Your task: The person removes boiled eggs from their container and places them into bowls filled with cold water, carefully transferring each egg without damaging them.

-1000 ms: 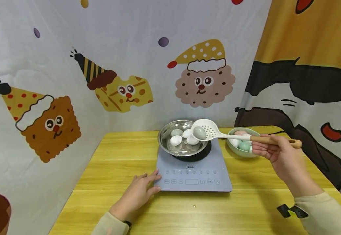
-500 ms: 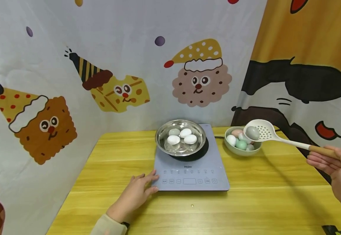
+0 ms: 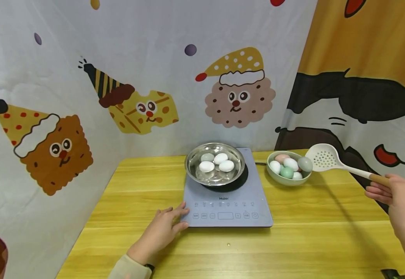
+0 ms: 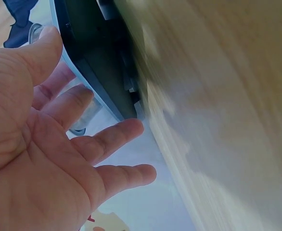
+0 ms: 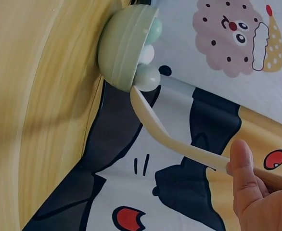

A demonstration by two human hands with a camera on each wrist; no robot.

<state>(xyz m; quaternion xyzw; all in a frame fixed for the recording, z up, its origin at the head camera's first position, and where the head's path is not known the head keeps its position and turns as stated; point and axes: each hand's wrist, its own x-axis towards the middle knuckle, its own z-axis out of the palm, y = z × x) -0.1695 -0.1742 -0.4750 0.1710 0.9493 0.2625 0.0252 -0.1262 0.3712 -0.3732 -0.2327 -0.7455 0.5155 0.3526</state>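
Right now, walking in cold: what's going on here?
A person's right hand holds a slotted spoon, its head at the rim of a green bowl. A grey egg sits at that rim by the spoon's tip; whether the spoon supports it is unclear. More eggs lie in the bowl. The left hand touches the cooktop's left edge. The steel pan on it holds four eggs.
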